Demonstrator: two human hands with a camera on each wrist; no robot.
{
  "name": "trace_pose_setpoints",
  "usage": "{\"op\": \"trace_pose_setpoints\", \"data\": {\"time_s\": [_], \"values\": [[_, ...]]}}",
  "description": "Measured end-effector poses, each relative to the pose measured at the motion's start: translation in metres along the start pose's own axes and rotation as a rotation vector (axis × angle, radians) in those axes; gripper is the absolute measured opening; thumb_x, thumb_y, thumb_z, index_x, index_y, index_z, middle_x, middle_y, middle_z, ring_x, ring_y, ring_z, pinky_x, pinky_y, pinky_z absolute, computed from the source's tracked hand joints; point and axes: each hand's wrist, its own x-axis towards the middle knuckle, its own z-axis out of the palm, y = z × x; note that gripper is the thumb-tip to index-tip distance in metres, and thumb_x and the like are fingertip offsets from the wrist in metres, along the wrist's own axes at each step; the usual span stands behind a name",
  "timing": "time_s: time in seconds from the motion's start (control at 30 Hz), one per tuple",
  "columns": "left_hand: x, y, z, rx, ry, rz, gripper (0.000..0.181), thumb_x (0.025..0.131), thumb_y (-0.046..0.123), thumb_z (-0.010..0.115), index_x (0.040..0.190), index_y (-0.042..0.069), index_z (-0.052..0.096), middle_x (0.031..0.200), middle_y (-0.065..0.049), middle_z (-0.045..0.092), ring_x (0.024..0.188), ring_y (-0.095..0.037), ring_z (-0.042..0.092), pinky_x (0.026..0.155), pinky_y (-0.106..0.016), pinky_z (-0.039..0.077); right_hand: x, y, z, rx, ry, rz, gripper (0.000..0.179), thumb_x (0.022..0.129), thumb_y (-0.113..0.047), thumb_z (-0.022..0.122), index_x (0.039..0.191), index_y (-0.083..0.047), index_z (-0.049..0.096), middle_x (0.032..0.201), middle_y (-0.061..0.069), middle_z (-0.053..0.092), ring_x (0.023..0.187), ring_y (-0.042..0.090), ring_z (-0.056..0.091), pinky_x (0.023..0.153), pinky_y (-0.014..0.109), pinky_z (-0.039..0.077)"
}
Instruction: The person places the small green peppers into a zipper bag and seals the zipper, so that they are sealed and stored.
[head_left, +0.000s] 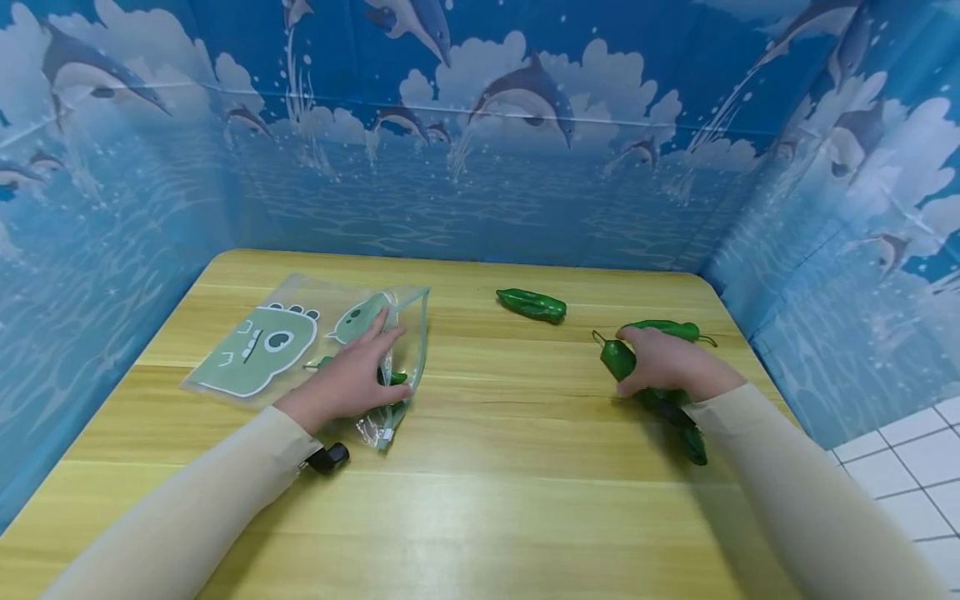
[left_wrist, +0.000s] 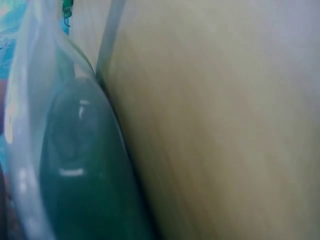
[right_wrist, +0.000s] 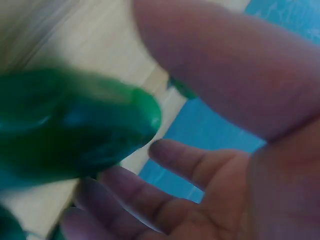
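In the head view, my left hand (head_left: 348,371) rests with spread fingers on a clear zip bag (head_left: 427,321) with green cartoon prints, its thumb by the bag's opening. Inside the bag is a green pepper (head_left: 397,378); the left wrist view shows the pepper (left_wrist: 90,165) through the plastic. At the right, my right hand (head_left: 671,365) reaches over a green pepper (head_left: 617,358), thumb and fingers either side of its stem end. In the right wrist view, a gap shows between the thumb and the nearest pepper (right_wrist: 75,127); the hand (right_wrist: 220,190) partly hides the peppers.
Another green pepper (head_left: 531,305) lies at the back of the wooden table (head_left: 480,500). One more pepper (head_left: 671,328) lies just beyond my right hand, and a pepper end (head_left: 695,446) shows below the wrist. A dolphin-print curtain (head_left: 480,192) surrounds the table.
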Motion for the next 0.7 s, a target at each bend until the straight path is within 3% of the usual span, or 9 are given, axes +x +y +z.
{"op": "trace_pose_setpoints", "data": {"time_s": [0.1, 0.23, 0.37, 0.7], "values": [[-0.001, -0.002, -0.002, -0.013, -0.011, 0.02, 0.103, 0.088, 0.048, 0.083, 0.168, 0.015, 0.028, 0.179, -0.013, 0.004, 0.16, -0.05, 0.016, 0.126, -0.071, 0.018, -0.001, 0.007, 0.002, -0.046, -0.038, 0.006, 0.106, 0.087, -0.028, 0.087, 0.163, 0.008, 0.023, 0.162, 0.042, 0.029, 0.145, 0.059, 0.037, 0.109, 0.068, 0.044], [-0.004, -0.006, -0.005, 0.093, -0.032, 0.068, 0.111, 0.088, 0.058, 0.079, 0.17, 0.012, 0.02, 0.178, -0.011, 0.013, 0.164, -0.036, 0.016, 0.129, -0.069, 0.0, -0.001, 0.01, 0.005, -0.087, -0.04, -0.005, 0.095, 0.086, -0.019, 0.086, 0.16, 0.009, 0.032, 0.157, 0.039, 0.041, 0.137, 0.052, 0.052, 0.101, 0.06, 0.051], [-0.007, -0.012, -0.004, 0.185, -0.041, 0.08, 0.116, 0.089, 0.069, 0.072, 0.171, 0.012, 0.012, 0.179, -0.007, 0.006, 0.165, -0.031, 0.012, 0.128, -0.071, 0.004, 0.001, 0.012, 0.007, -0.094, -0.029, -0.02, 0.087, 0.087, -0.018, 0.085, 0.156, 0.01, 0.039, 0.154, 0.036, 0.048, 0.134, 0.05, 0.055, 0.102, 0.06, 0.052], [0.002, -0.013, 0.006, 0.187, -0.043, 0.043, 0.12, 0.089, 0.07, 0.07, 0.171, 0.01, 0.007, 0.179, -0.009, 0.0, 0.165, -0.033, 0.01, 0.125, -0.074, 0.017, 0.008, 0.014, 0.008, -0.109, -0.043, -0.038, 0.073, 0.091, -0.019, 0.083, 0.15, 0.007, 0.051, 0.146, 0.031, 0.058, 0.132, 0.049, 0.058, 0.106, 0.061, 0.05]]}}
